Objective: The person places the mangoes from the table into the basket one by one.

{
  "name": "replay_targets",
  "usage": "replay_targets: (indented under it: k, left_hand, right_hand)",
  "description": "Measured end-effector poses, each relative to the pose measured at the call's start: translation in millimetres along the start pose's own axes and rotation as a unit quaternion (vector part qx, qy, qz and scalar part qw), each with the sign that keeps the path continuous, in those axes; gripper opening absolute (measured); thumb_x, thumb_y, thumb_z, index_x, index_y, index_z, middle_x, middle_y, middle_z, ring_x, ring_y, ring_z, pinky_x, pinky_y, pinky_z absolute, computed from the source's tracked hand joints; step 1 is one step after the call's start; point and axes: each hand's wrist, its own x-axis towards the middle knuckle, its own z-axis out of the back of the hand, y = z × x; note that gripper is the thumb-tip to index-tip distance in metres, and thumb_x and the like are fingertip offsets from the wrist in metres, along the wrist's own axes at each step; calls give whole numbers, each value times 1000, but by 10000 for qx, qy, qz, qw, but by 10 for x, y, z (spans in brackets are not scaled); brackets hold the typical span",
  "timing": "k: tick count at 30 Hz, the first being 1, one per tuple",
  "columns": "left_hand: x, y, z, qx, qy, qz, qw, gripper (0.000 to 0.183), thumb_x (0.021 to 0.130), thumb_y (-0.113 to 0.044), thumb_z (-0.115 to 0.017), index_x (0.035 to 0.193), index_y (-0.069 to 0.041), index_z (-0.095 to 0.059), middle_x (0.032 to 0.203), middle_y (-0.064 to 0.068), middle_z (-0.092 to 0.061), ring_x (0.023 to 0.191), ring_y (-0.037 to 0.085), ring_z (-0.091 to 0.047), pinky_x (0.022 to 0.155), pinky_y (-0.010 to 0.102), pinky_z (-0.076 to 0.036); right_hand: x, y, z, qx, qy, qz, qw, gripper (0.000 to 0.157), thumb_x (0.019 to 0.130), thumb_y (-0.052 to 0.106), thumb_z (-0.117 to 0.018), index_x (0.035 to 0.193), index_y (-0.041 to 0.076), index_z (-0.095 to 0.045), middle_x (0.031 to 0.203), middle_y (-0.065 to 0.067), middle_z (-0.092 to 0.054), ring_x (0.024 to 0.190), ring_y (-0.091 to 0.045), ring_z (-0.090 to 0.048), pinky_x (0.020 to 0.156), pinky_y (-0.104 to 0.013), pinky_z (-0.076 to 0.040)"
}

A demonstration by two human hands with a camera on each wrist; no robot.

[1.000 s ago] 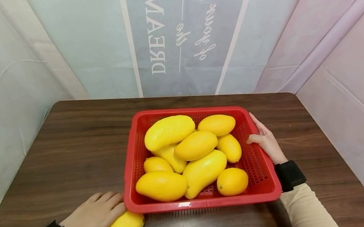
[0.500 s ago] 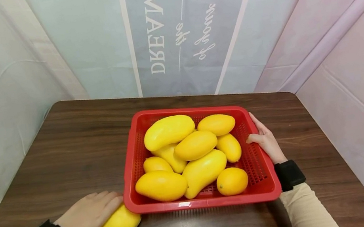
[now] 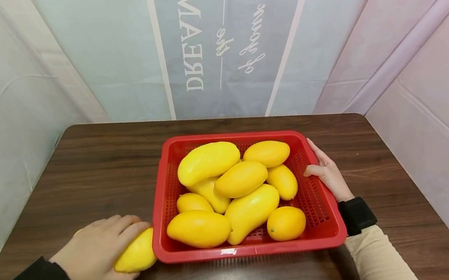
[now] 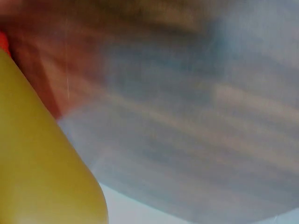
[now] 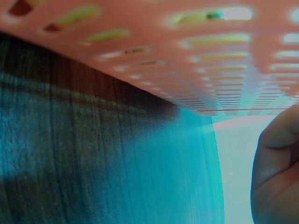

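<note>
In the head view, my left hand point(image 3: 96, 253) grips a yellow mango point(image 3: 136, 254) just left of a red plastic basket point(image 3: 249, 251). A sliver of yellow shows behind the back of this hand; I cannot tell what it belongs to. Close up, the mango point(image 4: 42, 154) fills the lower left of the left wrist view. My right hand point(image 3: 329, 174) holds the basket's right rim, its thumb over the inside wall. Several yellow mangoes point(image 3: 241, 180) lie piled in the basket. From the right wrist, the slotted basket point(image 5: 159, 79) appears from below, clear of the wood, with fingers point(image 5: 278, 172) beside it.
The dark wood-grain table point(image 3: 92, 177) stretches around the basket. Behind it hangs a pale backdrop point(image 3: 116, 54) with printed lettering, and light fabric walls point(image 3: 445, 98) close in on both sides.
My left hand has closed in around the mango and carried it away from me, slightly left, along the basket's left corner. The right hand and the basket keep their place.
</note>
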Motion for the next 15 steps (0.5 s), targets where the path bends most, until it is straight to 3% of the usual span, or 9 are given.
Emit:
replay_targets:
  k: [7, 15]
  left_hand:
    - [36, 121, 197, 407, -52, -125, 9991, 77, 66, -59, -79, 127, -16, -62, 115, -5, -63, 95, 14, -59, 79, 44, -57]
    - [136, 179, 412, 596, -637, -249, 9959, 82, 58, -53, -85, 126, -13, -61, 113, -4, -65, 94, 12, -60, 77, 41, -58]
  right_hand:
    - [1, -2, -8, 43, 37, -25, 10000, 83, 94, 2, -50, 165, 25, -13, 168, -14, -22, 138, -29, -40, 92, -30, -53]
    - [17, -14, 14, -74, -10, 4, 10000, 83, 94, 1, -49, 165, 25, -13, 168, -14, -23, 138, -29, -41, 91, -29, -54]
